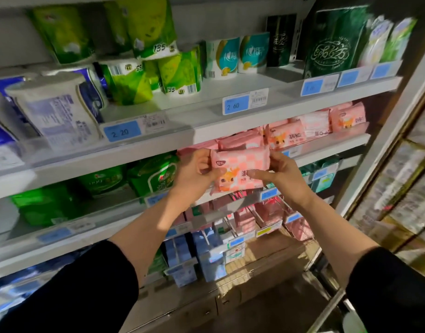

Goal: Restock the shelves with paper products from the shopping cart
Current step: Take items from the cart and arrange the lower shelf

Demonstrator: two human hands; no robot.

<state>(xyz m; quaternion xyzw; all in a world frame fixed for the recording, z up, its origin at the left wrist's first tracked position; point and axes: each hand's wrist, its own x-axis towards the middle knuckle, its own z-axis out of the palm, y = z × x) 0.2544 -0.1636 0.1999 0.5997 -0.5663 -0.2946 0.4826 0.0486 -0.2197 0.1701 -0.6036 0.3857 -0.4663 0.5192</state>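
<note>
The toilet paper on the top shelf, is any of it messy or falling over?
Yes. The green toilet paper packs lean and pile on each other, one with its label upside down. The white roll pack at left lies tipped over the shelf edge.

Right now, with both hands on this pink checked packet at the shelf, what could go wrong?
The pink checked wipes packet is only pinched at its ends by the left hand and right hand, so it could slip. The row of matching pink packets behind looks crowded and leaning; pushing in may topple them.
</note>
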